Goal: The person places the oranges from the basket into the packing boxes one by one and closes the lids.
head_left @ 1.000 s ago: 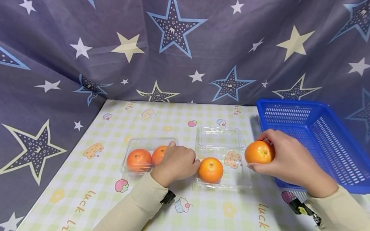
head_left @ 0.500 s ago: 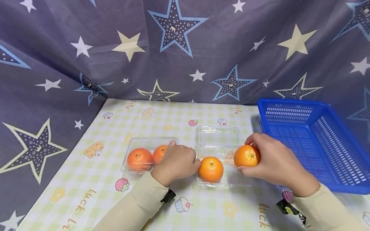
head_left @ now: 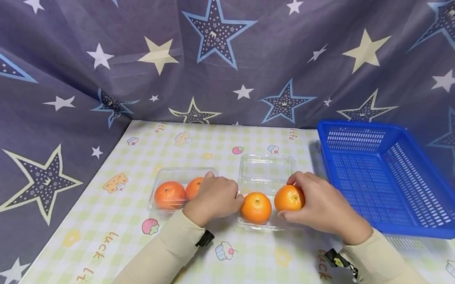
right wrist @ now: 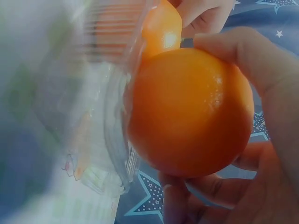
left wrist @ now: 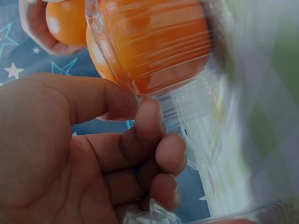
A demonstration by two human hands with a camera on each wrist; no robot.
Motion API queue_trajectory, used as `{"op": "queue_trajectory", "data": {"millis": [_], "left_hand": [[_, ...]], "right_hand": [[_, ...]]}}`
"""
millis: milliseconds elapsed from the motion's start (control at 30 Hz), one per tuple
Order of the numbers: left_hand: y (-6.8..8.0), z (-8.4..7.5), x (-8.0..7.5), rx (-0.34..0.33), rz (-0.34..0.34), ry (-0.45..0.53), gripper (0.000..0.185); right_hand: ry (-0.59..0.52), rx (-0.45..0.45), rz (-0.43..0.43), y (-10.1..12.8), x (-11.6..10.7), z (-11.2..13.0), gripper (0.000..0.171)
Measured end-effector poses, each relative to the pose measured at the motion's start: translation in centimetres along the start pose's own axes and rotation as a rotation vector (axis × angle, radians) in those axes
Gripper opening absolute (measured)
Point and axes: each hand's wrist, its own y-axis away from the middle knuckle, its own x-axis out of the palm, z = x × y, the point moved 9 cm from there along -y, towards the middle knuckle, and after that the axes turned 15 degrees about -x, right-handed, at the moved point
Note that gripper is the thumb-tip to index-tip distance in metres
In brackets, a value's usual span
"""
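My right hand grips an orange, fingers over its far side and thumb on the near side. The fruit is at the right half of an open clear plastic clamshell box, whose lid lies folded back. Another orange sits in that box's left half. At the box's left edge my left hand pinches the rim between thumb and forefinger, as the left wrist view shows. In the right wrist view the held orange overlaps the box wall.
Left of my left hand stands a second clear box with two oranges showing, one partly behind the hand. A blue perforated basket stands at the right. A star-patterned curtain hangs behind the checked tablecloth.
My right hand has carried its orange leftward and down, from beside the basket to the open box's right half. The left hand has stayed almost in place at the rim.
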Motion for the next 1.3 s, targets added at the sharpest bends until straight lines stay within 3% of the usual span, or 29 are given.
{"op": "queue_trajectory", "data": {"millis": [700,1300], "left_hand": [[0.1,0.2,-0.2,-0.002,0.048,0.005,0.045],[0.1,0.3,-0.1,-0.007,0.050,-0.011,0.045]], "right_hand": [[0.056,0.017,0.050,-0.2,1.8,-0.2,0.058],[0.009,0.004,0.006,0.1,2.4,-0.7,0.063]]}}
